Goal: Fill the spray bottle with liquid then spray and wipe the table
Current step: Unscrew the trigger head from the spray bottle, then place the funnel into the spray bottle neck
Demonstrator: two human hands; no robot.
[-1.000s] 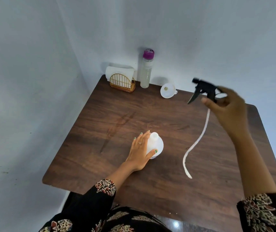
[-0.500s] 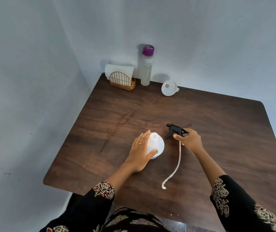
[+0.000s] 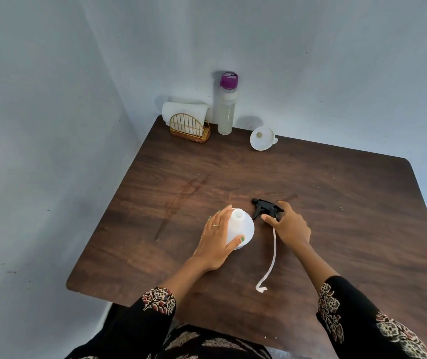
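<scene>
- The white spray bottle (image 3: 240, 228) stands upright near the middle of the tabletop (image 3: 336, 203), somewhat toward the left edge; its open neck points straight up, so its long axis is vertical; the cap is off.
- The left hand (image 3: 218, 238) wraps the bottle from its left side; the fingers curve round the far side and the thumb (green nail) presses the near side, so the hand is clamped on the bottle.
- The black spray head (image 3: 265, 208) lies on the tabletop just beside the bottle, on its right; its nozzle points toward the far left corner and its trigger hangs toward the bottle.
- The right hand (image 3: 288, 225) sits on the rear of the spray head; thumb and fingers are curled around it, gripping it.
- The white dip tube (image 3: 273, 257) runs from under the right hand toward the near edge; its long axis lies roughly far to near, bending left at the tip.
- At the far left corner stand a napkin holder (image 3: 189, 125) with white napkins and a clear bottle with a purple cap (image 3: 226, 104); a white funnel (image 3: 262, 138) lies along the far edge, just right of them.
</scene>
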